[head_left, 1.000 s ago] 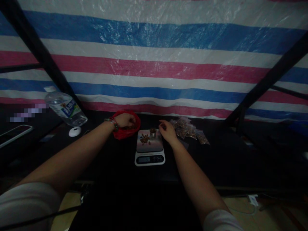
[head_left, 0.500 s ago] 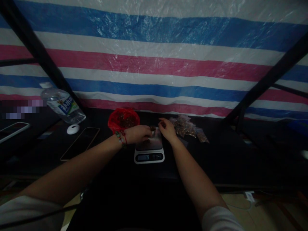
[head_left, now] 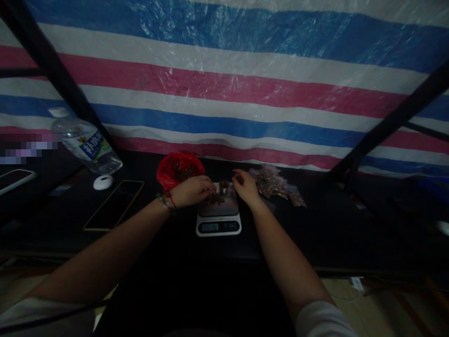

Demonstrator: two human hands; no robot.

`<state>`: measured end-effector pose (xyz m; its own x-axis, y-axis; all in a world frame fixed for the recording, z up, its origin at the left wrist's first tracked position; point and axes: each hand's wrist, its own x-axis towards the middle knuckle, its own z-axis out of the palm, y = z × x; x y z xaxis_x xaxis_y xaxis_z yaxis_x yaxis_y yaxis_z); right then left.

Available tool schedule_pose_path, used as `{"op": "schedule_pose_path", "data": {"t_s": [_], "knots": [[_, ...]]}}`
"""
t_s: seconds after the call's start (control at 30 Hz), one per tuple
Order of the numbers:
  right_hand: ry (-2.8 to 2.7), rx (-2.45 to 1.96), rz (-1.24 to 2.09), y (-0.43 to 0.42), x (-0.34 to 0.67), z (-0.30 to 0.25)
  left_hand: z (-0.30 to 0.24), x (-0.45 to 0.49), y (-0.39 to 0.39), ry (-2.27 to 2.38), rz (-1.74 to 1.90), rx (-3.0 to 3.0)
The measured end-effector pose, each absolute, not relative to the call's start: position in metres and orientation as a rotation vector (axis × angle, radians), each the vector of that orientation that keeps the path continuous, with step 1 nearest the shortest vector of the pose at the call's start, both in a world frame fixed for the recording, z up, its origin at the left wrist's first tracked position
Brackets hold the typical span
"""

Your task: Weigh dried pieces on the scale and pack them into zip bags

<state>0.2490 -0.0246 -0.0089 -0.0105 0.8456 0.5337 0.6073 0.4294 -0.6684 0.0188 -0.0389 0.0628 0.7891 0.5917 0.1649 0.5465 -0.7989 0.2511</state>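
The scale (head_left: pixel 218 219) had a smooth, faintly glossy platform on a white plastic body. The red bag (head_left: pixel 178 169) was thin, crinkled plastic. The striped tarpaulin (head_left: pixel 224 84) looked woven and shiny under clear film. The tabletop (head_left: pixel 315 234) was matt black. The bottle (head_left: pixel 86 146) was clear plastic.

Bag (head_left: pixel 179 169) behind scale (head_left: pixel 218 220), left.

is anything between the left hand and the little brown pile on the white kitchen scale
Nothing visible. The left hand reaches over the platform of the white digital kitchen scale, fingertips right at the small pile of brown pieces. The small metal cup stands behind the pile, not in the hand's way.
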Motion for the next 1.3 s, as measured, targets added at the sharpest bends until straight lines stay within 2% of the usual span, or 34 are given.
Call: {"op": "schedule_pose_path", "data": {"t_s": [0.27, 0.43, 0.6, 0.8, 1.3], "knots": [[-1.732, -1.287, 0.296, -0.027, 0.248, -0.008, 0.05, 0.019, -0.038, 0.779, 0.215, 2.771], [-1.737, -1.304, 0.299, -0.027, 0.251, -0.009, 0.059, 0.019, -0.03, 0.788, 0.315, 2.797], [-1.754, -1.311, 0.304, -0.027, 0.25, -0.007, 0.072, -0.001, 0.003, 1.071, 0.474, 2.799], [-1.728, -1.302, 0.285, -0.029, 0.249, -0.006, 0.051, -0.032, 0.039, 1.448, 0.14, 2.699], [-1.735, -1.294, 0.281, -0.033, 0.246, -0.004, 0.029, -0.045, 0.029, 1.254, 0.154, 2.701]]}}
